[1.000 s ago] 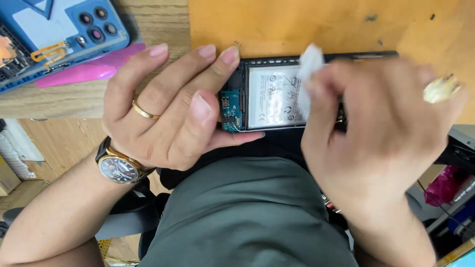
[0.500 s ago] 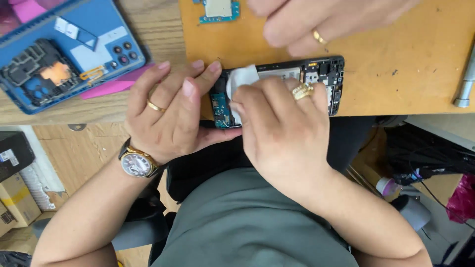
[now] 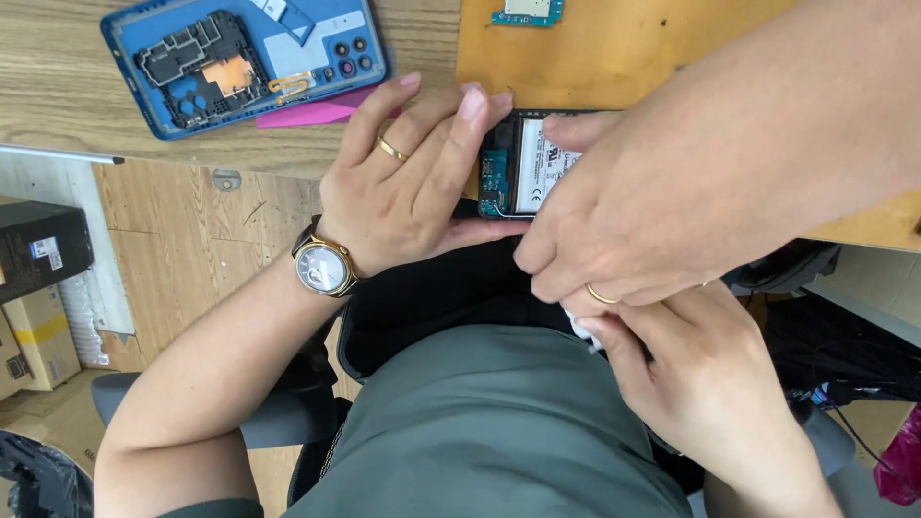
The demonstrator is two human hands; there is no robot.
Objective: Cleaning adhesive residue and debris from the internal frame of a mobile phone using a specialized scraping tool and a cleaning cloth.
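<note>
A blue plastic phone back shell point(image 3: 240, 62) lies inside-up on the pale wood-grain table point(image 3: 96, 125), its dark moulded frame and copper-coloured patch exposed. A flat pink plastic strip point(image 3: 312, 110) pokes out from under it.

The left hand point(image 3: 413, 182) wears a gold ring and a round gold wristwatch point(image 3: 321, 267). It holds the opened black phone point(image 3: 528, 163) as it did a moment ago, with long fingers laid flat over the left end and the thumb pressed along the near edge. The phone sits at the front edge of a smooth orange-brown mat point(image 3: 595, 48), showing a green board strip and a glossy white-labelled battery. A small green circuit board point(image 3: 526, 10) lies at the mat's far edge.

The change is on the right. A co-worker's hand point(image 3: 710, 163), which hovered at the far side half a second ago, has come down over the phone and covers most of it, fingers bent together. The person's right hand point(image 3: 710, 384) has dropped off the phone to below the table edge. Its fingers are curled closed on a scrap of white cloth point(image 3: 578, 326), of which only a sliver shows. The wiping looks paused while the other hand is on the phone.
</note>
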